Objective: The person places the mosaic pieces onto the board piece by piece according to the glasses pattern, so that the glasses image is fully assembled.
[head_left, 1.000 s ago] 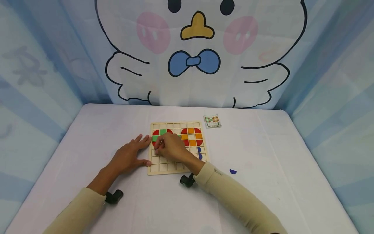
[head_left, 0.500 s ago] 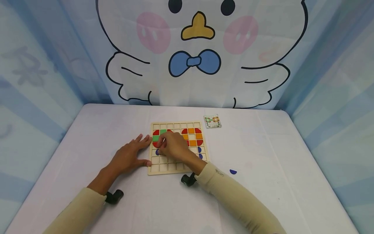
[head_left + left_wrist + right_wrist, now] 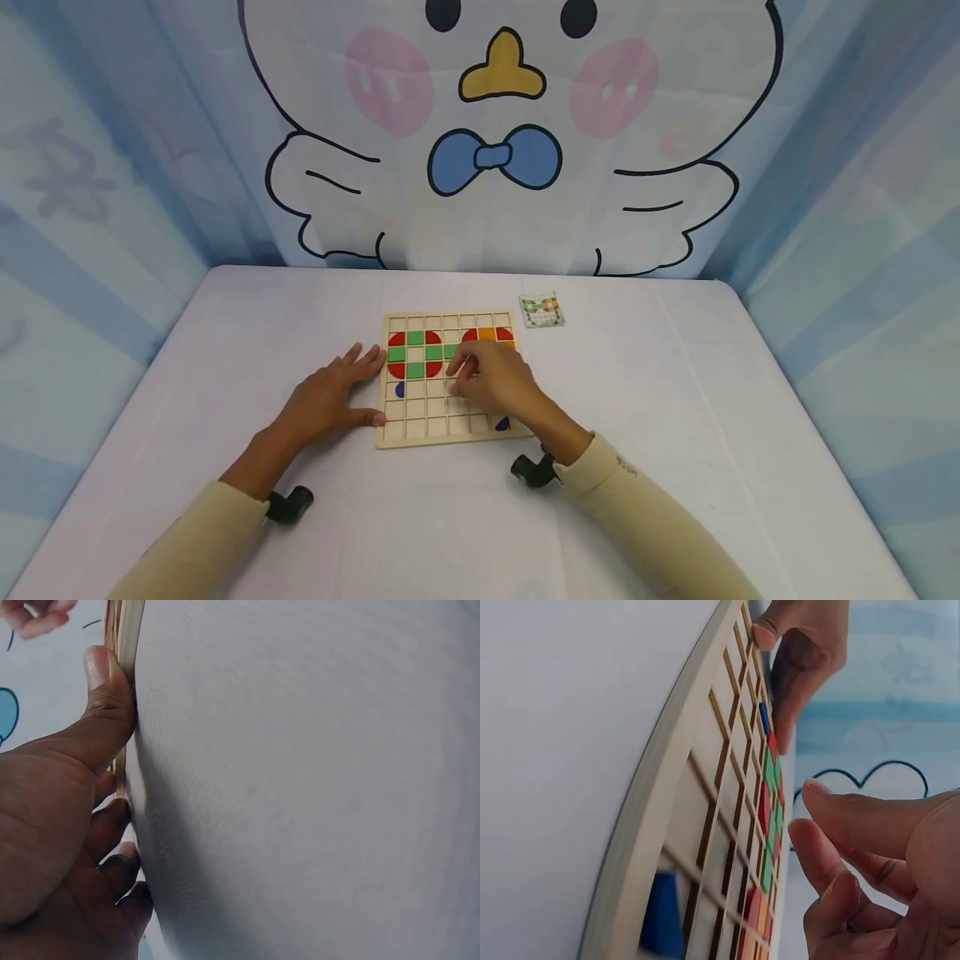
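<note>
A wooden grid board lies on the table, with red, green and orange pieces in its far rows. My left hand rests at the board's left edge, fingers spread and thumb against its side. One blue half-round piece sits in a left-column cell. Over the board's right half hovers my right hand, its fingers loosely bent. In the right wrist view a gap shows between thumb and forefinger, with nothing held. Another blue piece lies near the front right corner. The right hand hides several right-side cells.
A small card with a printed coloured pattern lies beyond the board's far right corner. The white table reaches back to a curtain printed with a cartoon figure. A dark wrist camera sits under the right cuff.
My right hand has moved right, away from the left-column cell, uncovering the blue half-round piece and the green and red pieces. The left hand stays at the board's edge.
</note>
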`<state>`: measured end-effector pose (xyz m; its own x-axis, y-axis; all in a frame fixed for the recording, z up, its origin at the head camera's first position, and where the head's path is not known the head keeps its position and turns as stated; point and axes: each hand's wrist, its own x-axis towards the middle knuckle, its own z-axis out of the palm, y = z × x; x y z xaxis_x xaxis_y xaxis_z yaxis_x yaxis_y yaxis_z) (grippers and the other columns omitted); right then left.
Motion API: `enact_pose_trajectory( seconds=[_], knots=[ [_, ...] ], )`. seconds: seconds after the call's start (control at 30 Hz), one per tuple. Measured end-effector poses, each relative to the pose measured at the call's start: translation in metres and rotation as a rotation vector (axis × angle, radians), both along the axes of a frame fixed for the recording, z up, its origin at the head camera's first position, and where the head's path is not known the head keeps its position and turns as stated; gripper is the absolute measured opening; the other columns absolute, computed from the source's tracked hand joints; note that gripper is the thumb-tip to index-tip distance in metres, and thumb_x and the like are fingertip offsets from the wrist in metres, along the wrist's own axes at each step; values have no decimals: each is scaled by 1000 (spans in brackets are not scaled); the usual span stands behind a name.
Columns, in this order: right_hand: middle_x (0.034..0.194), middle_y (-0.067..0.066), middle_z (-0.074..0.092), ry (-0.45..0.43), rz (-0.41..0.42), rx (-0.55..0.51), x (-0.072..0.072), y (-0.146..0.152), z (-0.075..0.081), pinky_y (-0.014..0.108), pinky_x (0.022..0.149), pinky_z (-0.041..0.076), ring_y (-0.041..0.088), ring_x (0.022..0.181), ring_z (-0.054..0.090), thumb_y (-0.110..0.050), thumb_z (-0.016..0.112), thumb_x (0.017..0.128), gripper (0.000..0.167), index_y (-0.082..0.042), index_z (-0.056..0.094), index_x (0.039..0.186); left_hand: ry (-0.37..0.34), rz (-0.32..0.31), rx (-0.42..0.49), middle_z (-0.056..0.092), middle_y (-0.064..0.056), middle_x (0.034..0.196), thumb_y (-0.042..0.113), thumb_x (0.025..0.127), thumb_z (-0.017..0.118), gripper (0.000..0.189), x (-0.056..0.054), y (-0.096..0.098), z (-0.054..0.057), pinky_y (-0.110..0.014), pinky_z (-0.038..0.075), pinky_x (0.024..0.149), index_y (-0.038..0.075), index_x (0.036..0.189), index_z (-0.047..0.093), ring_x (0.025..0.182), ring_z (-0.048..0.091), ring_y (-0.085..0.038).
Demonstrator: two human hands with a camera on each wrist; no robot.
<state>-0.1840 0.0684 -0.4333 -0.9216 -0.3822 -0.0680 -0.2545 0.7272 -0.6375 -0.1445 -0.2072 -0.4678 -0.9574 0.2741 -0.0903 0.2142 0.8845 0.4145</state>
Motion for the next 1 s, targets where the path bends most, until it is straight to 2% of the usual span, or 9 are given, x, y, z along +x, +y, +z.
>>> enact_pose_trajectory(
  seconds=[0.27, 0.5, 0.57, 0.73, 1.0],
  knots=[
    [79, -5, 69, -15, -57, 31, 12, 40, 6, 30, 59, 44, 17, 73, 60, -17, 91, 85, 18, -19, 78, 97, 5, 3, 3, 33, -12, 172, 46, 82, 89, 105, 1, -1, 1, -72, 34, 122, 14, 166, 35, 161, 27, -47],
    [79, -6, 70, -55, -125, 69, 27, 72, 6, 32, 68, 46, 19, 86, 60, -16, 88, 88, 15, -20, 79, 99, 4, 4, 1, 33, -12, 172, 47, 82, 89, 105, 0, 0, 0, -72, 33, 122, 14, 166, 35, 161, 27, -47],
    [78, -6, 70, -58, -138, 78, 31, 81, 4, 32, 69, 45, 19, 86, 60, -14, 87, 88, 13, -20, 79, 97, 4, 5, 0, 33, -12, 172, 47, 82, 89, 105, 0, 0, 0, -72, 33, 122, 14, 166, 35, 161, 27, -47],
    [77, -6, 68, -63, -145, 93, 41, 100, -2, 32, 69, 43, 17, 80, 58, -11, 86, 87, 13, -20, 79, 92, 9, 1, 1, 34, -12, 172, 46, 81, 90, 105, 0, 0, 0, -72, 34, 122, 13, 165, 36, 160, 28, -48],
    [74, -6, 65, -135, -130, 181, 52, 115, -6, 32, 73, 42, 14, 79, 57, -18, 95, 79, 22, -22, 76, 86, 8, 0, -3, 33, -13, 172, 47, 82, 89, 105, 0, 0, -1, -72, 34, 121, 14, 166, 35, 160, 28, -49]
  ],
)
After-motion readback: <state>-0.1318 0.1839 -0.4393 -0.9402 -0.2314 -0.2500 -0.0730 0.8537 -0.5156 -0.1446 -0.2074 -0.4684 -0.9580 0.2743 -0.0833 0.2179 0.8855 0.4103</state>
